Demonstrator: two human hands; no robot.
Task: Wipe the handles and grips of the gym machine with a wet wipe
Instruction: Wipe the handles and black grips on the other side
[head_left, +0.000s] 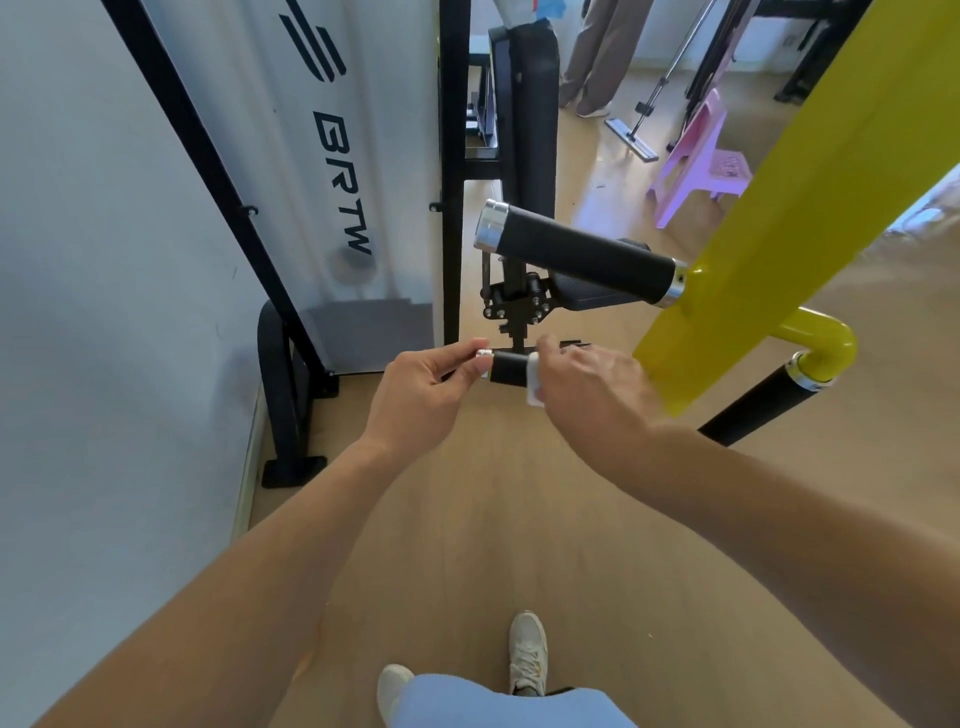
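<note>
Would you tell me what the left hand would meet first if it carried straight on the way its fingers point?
Probably the small black grip, whose silver end cap the left hand already pinches; just beyond sits the wet wipe held by the right hand.

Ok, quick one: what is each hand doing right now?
Left hand: pinches the silver end cap of the small black grip.
Right hand: holds the white wet wipe wrapped round that grip.

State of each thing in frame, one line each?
Small grip: held at both ends, being wiped.
Wipe: folded, wrapped on the small grip.
Left hand: pinches the grip's metal end cap.
Right hand: grips the wipe.
Large grip: untouched.
Lower right grip: untouched.
</note>
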